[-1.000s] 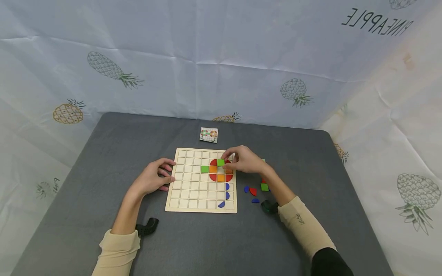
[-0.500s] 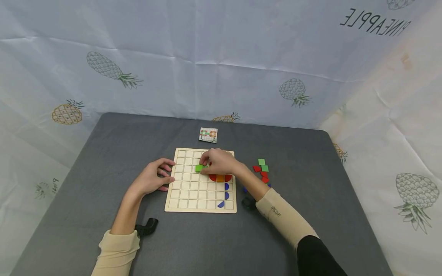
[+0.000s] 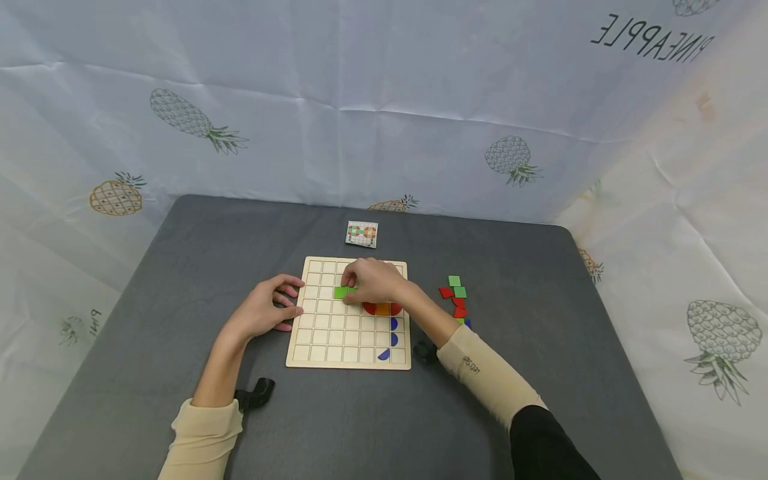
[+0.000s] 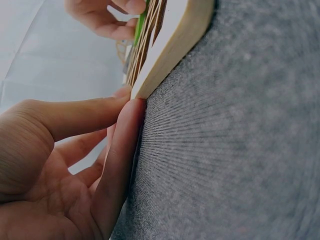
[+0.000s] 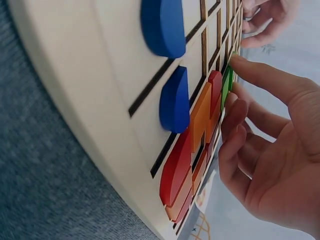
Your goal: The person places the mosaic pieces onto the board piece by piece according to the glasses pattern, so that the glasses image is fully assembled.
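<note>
A pale wooden grid board [image 3: 324, 357] lies on the grey table. My left hand [image 3: 267, 307] holds its left edge, thumb on top and a finger against the side, as the left wrist view shows. Over the board's middle, my right hand [image 3: 375, 280] pinches a green square tile [image 3: 341, 293] between thumb and fingers, low at the grid. Another green tile shows partly beside it. Red rounded pieces [image 5: 176, 167] and orange squares [image 5: 201, 117] form a cluster, partly hidden under the right hand. Blue half-round pieces [image 3: 394, 324] sit in cells toward the board's right side.
Loose green squares [image 3: 454, 281] and red pieces [image 3: 446, 293] lie right of the board, some blue ones partly behind the right forearm. A small pattern card [image 3: 362, 234] lies beyond the board. A pineapple-print cloth [image 3: 390, 100] hangs behind the table.
The right hand has moved left across the board with the green tile, from the cluster's top to beside the other green tile, and shifted slightly further left lately. The left hand stays put.
</note>
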{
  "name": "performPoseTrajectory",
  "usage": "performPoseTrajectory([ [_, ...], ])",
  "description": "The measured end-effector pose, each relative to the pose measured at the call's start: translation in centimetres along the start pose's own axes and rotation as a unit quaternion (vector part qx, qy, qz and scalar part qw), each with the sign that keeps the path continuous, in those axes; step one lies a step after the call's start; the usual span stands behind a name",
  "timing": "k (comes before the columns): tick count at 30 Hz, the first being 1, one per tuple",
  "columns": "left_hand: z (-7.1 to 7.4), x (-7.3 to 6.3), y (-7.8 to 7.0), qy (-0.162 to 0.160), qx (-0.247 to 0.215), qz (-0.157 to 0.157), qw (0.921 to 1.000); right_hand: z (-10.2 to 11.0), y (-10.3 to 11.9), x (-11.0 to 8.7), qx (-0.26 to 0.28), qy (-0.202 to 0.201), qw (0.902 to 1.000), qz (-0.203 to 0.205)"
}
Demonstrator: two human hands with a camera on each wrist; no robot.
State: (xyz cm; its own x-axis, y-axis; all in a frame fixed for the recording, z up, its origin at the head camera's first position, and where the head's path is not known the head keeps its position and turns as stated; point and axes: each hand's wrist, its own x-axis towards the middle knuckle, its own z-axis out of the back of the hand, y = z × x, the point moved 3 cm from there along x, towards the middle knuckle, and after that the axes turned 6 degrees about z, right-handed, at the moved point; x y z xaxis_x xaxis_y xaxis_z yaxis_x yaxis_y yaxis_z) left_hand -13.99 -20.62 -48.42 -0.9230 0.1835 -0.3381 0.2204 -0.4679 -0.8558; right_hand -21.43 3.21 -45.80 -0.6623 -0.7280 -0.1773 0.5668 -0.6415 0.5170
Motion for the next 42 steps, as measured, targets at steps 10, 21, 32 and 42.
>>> performPoseTrajectory([
  [10, 0.0, 0.0, 0.0, 0.0, -0.001, 0.004, 1.0, 0.1, 0.1, -0.2, 0.037, 0.004, 0.9992, 0.012],
  [21, -0.1, -0.1, -0.1, -0.002, -0.001, 0.006, 1.0, 0.3, -0.6, -0.8, 0.051, 0.006, 0.9979, 0.04],
  [32, -0.1, -0.2, -0.1, -0.001, -0.002, 0.005, 1.0, 1.8, -2.2, -3.0, 0.093, -0.016, 0.995, 0.032],
  [42, -0.1, -0.2, -0.1, -0.001, -0.004, 0.007, 1.0, 4.5, -5.4, -6.6, 0.128, -0.045, 0.9907, -0.001],
])
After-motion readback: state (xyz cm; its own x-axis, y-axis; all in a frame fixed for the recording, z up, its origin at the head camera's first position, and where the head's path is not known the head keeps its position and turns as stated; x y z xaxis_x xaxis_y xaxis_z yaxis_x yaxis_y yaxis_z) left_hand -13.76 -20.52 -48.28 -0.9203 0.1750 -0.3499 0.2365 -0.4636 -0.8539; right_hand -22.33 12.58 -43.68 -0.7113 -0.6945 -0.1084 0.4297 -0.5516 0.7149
